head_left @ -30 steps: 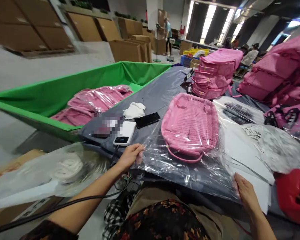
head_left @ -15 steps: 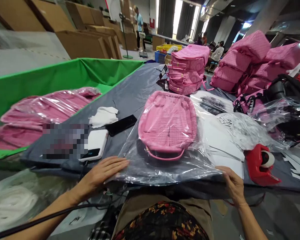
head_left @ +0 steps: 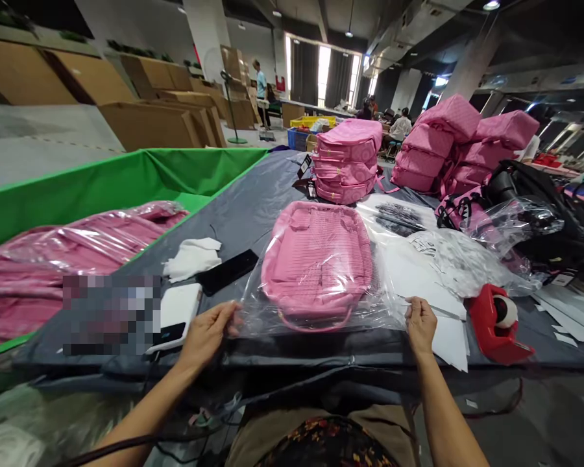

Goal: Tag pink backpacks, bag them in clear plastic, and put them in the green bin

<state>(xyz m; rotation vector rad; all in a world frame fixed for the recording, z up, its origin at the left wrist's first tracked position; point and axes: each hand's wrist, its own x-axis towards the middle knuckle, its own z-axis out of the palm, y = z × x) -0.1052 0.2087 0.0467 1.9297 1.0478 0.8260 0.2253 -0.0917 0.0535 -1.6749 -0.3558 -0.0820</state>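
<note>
From the head view, the pink backpack is already inside a clear plastic bag, lying near the front edge of the worktop, with the left hand pinching the plastic's near left corner and the right hand its near right. I'd call the bagging mostly done, but can't tell if that near end is sealed. Past the left edge, the green bin holds pink goods in shiny film, while the backpack stack toward the far edge looks unwrapped, so there's plenty left.
</note>
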